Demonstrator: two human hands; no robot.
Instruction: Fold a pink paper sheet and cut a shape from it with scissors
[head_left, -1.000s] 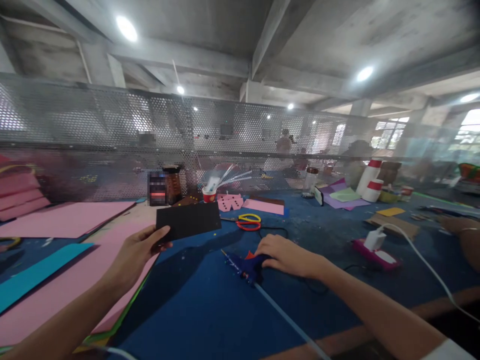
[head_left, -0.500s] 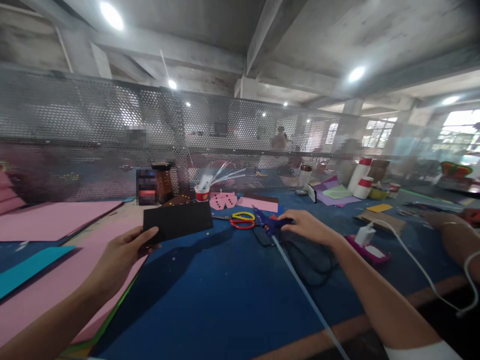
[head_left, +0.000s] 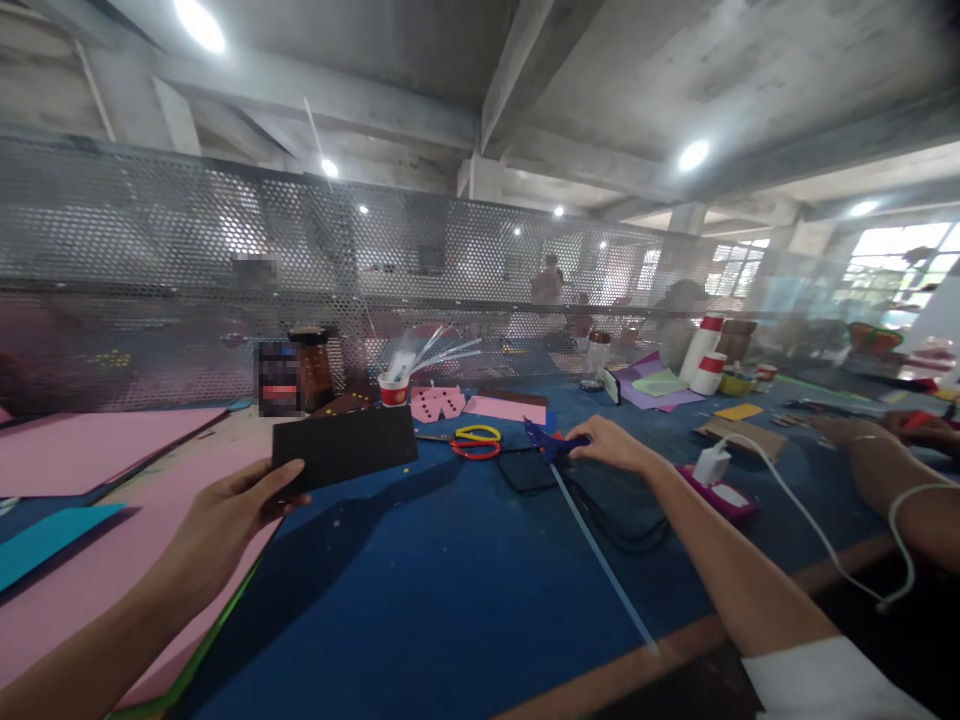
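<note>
My left hand (head_left: 240, 495) pinches the left end of a black rectangular card (head_left: 345, 447), raised above the blue tabletop (head_left: 420, 590). My right hand (head_left: 615, 443) has its fingers closed on the handle of a blue glue gun (head_left: 546, 440). A long translucent glue stick (head_left: 600, 555) trails from the gun toward the table's front edge. Left of the gun lie scissors (head_left: 477, 442) with red and yellow handles. A dark cord (head_left: 622, 535) loops on the table below my right hand.
Pink sheets (head_left: 187, 540) and a turquoise strip (head_left: 56, 540) cover the left side. Behind are a cup of glue sticks (head_left: 394, 388), dotted pink pieces (head_left: 439, 403) and a mesh partition (head_left: 420, 250). A magenta power strip (head_left: 720, 495) and another person's arm (head_left: 892, 475) are on the right.
The glue gun has moved slightly right, away from the scissors, with my right hand on it. My left hand still holds the black card. The camera view has turned a little right.
</note>
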